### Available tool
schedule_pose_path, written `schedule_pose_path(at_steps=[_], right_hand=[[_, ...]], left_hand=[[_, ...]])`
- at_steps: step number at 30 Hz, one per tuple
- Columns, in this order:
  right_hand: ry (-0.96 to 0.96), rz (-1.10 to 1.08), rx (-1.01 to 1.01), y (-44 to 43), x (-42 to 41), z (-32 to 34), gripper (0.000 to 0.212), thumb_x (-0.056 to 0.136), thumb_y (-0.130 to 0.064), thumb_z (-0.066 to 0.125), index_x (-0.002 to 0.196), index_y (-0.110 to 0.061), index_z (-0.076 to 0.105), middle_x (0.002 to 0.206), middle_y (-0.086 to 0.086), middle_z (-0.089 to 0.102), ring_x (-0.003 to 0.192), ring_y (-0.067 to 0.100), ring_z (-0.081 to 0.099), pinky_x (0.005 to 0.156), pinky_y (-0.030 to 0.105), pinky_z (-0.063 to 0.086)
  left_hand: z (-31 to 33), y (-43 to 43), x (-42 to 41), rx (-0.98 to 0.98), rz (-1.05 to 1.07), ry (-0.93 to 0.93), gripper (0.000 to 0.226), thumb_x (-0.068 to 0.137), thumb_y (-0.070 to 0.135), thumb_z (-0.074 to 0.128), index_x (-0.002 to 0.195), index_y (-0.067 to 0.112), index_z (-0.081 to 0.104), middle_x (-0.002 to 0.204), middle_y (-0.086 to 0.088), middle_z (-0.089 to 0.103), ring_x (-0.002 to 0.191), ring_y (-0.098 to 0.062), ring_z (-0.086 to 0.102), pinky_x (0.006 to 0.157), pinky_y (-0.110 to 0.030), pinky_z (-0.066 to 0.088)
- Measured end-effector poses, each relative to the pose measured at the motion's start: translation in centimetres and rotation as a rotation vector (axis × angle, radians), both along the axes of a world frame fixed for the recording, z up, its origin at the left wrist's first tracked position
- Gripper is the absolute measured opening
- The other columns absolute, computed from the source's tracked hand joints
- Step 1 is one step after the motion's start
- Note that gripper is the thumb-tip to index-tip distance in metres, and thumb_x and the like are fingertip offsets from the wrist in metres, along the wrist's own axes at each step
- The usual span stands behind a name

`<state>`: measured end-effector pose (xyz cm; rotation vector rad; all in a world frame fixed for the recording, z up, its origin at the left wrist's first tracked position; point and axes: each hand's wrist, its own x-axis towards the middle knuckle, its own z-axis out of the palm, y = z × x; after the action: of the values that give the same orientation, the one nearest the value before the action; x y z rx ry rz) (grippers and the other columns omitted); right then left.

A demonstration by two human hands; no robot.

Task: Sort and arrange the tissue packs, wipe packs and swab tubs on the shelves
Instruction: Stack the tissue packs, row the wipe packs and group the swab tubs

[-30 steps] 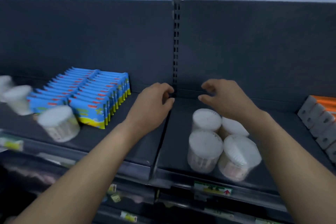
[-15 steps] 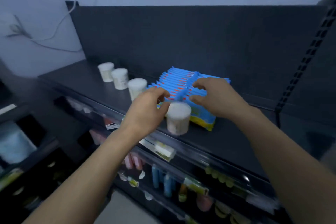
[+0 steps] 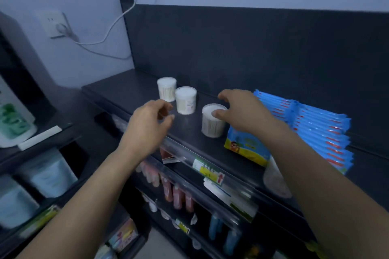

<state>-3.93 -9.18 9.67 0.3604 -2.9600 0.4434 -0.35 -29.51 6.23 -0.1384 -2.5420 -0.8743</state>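
Note:
Three white swab tubs stand on the dark top shelf (image 3: 126, 90): a far one (image 3: 166, 88), a middle one (image 3: 186, 100) and a near one (image 3: 211, 125). My right hand (image 3: 242, 109) curves over the near tub, thumb on its lid, fingers spread past its rim, without a closed grip. My left hand (image 3: 147, 124) hovers in front of the middle tub, fingers loosely curled and holding nothing. Blue tissue packs (image 3: 311, 126) stand in two rows right of the near tub. A further tub (image 3: 273, 178) at the shelf's front edge is partly hidden by my right forearm.
Price labels (image 3: 208, 172) line the shelf's front rail. Pink and blue bottles (image 3: 174, 193) hang on the lower shelves. A wall socket with a cable (image 3: 56, 25) is at the upper left. Another shelving unit with pale packs (image 3: 52, 174) stands on the left.
The view has swung left along the shelf. Both hands moved from the tub in front of the blue packs to the tubs further left; my right hand now covers the near one.

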Motion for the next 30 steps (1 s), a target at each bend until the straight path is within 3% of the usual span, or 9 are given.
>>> schedule_pose_path(at_steps=[9, 14, 17, 22, 26, 30], right_hand=[[-0.327, -0.089, 0.103, -1.6, -9.5, -1.8, 0.058, 0.086, -0.048, 0.06, 0.128, -0.01, 0.051, 0.128, 0.008, 0.055, 0.111, 0.024, 0.055, 0.087, 0.033, 0.046], [-0.465, -0.101, 0.258, -2.3, -12.1, -3.0, 0.065, 0.079, -0.061, 0.06, 0.121, -0.012, 0.055, 0.121, 0.007, 0.059, 0.107, 0.025, 0.056, 0.084, 0.033, 0.047], [-0.496, -0.14, 0.285, -3.0, -13.0, -3.7, 0.073, 0.073, -0.066, 0.061, 0.121, -0.012, 0.055, 0.121, 0.007, 0.059, 0.108, 0.026, 0.056, 0.089, 0.035, 0.048], [-0.547, -0.267, 0.308, -4.5, -13.6, -4.0, 0.076, 0.067, -0.07, 0.064, 0.118, -0.016, 0.056, 0.118, 0.002, 0.06, 0.107, 0.024, 0.057, 0.086, 0.034, 0.049], [-0.556, -0.401, 0.15, -5.0, -13.7, -3.3, 0.064, 0.069, -0.057, 0.069, 0.114, -0.013, 0.057, 0.109, 0.004, 0.061, 0.093, 0.024, 0.058, 0.074, 0.029, 0.049], [-0.469, -0.487, -0.19, -4.0, -12.9, -1.8, 0.057, 0.067, -0.046, 0.072, 0.111, -0.013, 0.057, 0.107, 0.007, 0.064, 0.096, 0.027, 0.064, 0.08, 0.039, 0.055]], left_hand=[[-0.5, -1.7, -9.3, -0.098, 0.022, -0.125, 0.028, 0.088, 0.025, 0.058, 0.114, 0.014, 0.059, 0.106, -0.003, 0.06, 0.095, -0.017, 0.056, 0.085, -0.03, 0.045], [-1.9, -1.9, -15.6, -0.106, -0.032, -0.262, 0.038, 0.087, 0.032, 0.06, 0.119, 0.013, 0.055, 0.117, -0.007, 0.057, 0.103, -0.023, 0.055, 0.085, -0.033, 0.045], [-2.6, -1.6, -19.6, -0.147, -0.068, -0.343, 0.051, 0.085, 0.042, 0.061, 0.124, 0.011, 0.05, 0.124, -0.009, 0.051, 0.105, -0.029, 0.055, 0.084, -0.036, 0.046], [-3.8, -0.7, -24.5, -0.412, -0.138, -0.447, 0.084, 0.068, 0.071, 0.059, 0.127, 0.013, 0.043, 0.125, -0.013, 0.045, 0.111, -0.033, 0.049, 0.09, -0.042, 0.045], [-4.7, -0.7, -27.3, -0.499, -0.215, -0.44, 0.086, 0.066, 0.073, 0.058, 0.127, 0.014, 0.042, 0.124, -0.012, 0.05, 0.107, -0.028, 0.054, 0.087, -0.039, 0.048], [-4.0, -1.3, -28.6, -0.335, -0.288, -0.426, 0.068, 0.068, 0.064, 0.056, 0.114, 0.014, 0.051, 0.111, -0.01, 0.057, 0.094, -0.027, 0.056, 0.077, -0.037, 0.048]])
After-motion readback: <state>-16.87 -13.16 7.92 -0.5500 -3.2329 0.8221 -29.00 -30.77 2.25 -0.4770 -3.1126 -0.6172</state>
